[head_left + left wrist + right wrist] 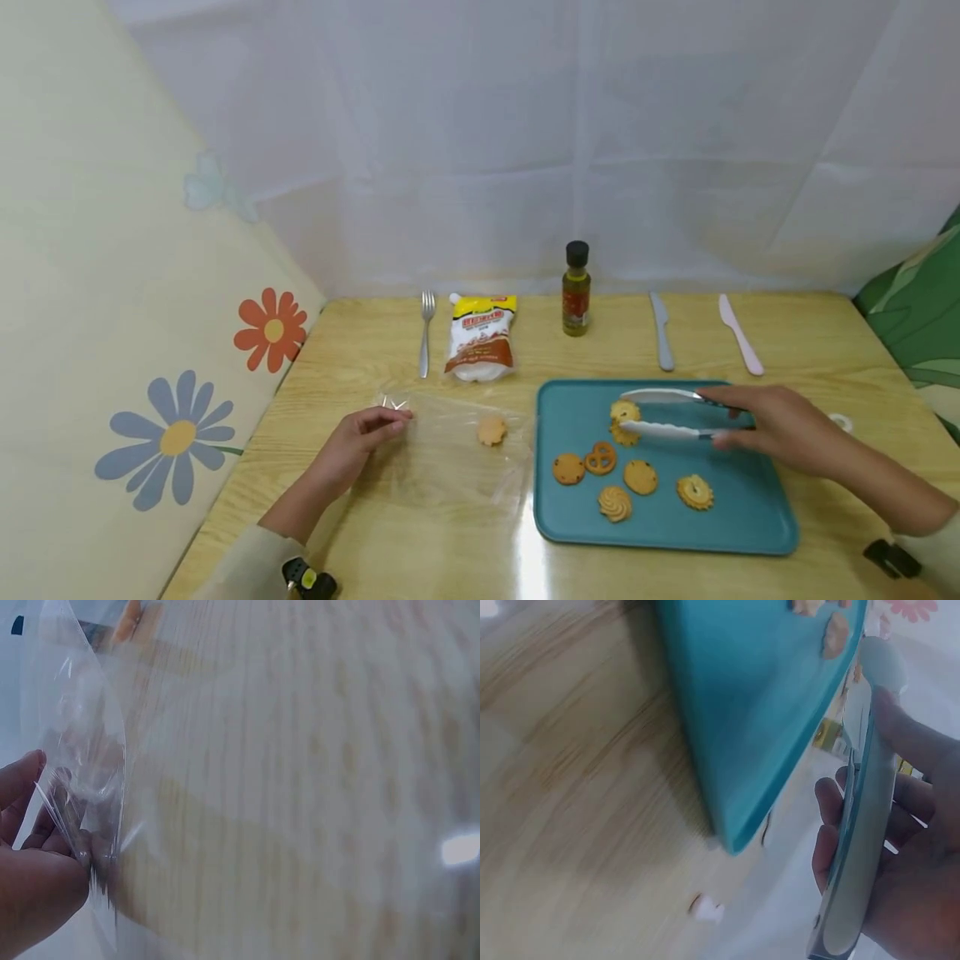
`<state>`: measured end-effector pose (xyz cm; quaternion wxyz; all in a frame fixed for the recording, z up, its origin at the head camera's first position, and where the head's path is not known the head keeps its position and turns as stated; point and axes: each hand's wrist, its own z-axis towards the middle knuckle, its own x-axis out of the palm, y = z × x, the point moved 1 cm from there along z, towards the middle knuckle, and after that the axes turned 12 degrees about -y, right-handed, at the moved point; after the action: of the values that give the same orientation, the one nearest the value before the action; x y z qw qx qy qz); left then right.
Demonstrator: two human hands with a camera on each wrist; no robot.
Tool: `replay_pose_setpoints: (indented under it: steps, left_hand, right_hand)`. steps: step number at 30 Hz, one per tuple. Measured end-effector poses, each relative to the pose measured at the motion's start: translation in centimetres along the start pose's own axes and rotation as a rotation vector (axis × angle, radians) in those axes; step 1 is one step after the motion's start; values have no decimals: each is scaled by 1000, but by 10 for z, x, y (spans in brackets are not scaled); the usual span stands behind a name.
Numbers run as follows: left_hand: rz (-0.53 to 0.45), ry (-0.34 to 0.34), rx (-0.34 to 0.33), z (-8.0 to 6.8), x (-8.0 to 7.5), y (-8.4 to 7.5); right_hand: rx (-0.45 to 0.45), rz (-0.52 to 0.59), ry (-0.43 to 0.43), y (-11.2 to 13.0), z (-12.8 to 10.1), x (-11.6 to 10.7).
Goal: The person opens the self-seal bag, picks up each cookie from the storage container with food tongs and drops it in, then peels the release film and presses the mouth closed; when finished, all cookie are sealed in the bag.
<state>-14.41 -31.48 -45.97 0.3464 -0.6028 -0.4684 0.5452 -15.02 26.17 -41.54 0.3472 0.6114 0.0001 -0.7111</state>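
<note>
My left hand (351,450) pinches the edge of a clear plastic bag (442,471) lying on the table, and the thin film (105,750) stands up at my fingers in the left wrist view. One round cookie (492,431) is in the bag. With my right hand (780,429) I grip a pair of tongs (663,431) over the teal tray (738,533). The tongs' spread tips reach to a pair of ridged cookies (624,435) near the tray's back. In the right wrist view my thumb and fingers lie along opposite arms of the tongs (866,862).
Several other cookies (615,504) and a pretzel (600,458) lie on the tray. Behind stand a fork (425,333), a yellow, white and brown packet (481,337), a dark-capped bottle (576,292), a grey knife (662,332) and a pink knife (741,335). A small white ring (842,422) sits at right.
</note>
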Motion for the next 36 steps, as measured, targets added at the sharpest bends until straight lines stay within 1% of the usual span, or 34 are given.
replay_pose_setpoints:
  steps: [5, 9, 11, 16, 21, 26, 30, 34, 36]
  left_hand:
    - [-7, 4, 6, 1, 0, -1]
    - [-14, 3, 7, 1, 0, 0]
    - [-18, -3, -3, 1, 1, 0]
    - [-16, 0, -23, 2, 0, 2]
    - [-9, 7, -16, 4, -1, 2]
    - [-4, 8, -28, 4, -1, 0]
    - [-3, 11, -46, 4, -3, -1]
    - [-7, 13, -47, 4, -3, -1]
    - [-6, 15, -44, 4, -2, -1]
  right_hand:
    - [-11, 51, 12, 15, 8, 6]
    - [-16, 83, 45, 29, 14, 12]
    - [-20, 96, 62, 35, 18, 15]
    - [-81, 105, 74, 54, 29, 27]
    - [-120, 123, 88, 73, 41, 39]
    - [-140, 147, 109, 88, 53, 49]
    - [-131, 165, 139, 97, 62, 60]
    - [-136, 152, 155, 106, 69, 72]
    - [-148, 135, 145, 111, 71, 78]
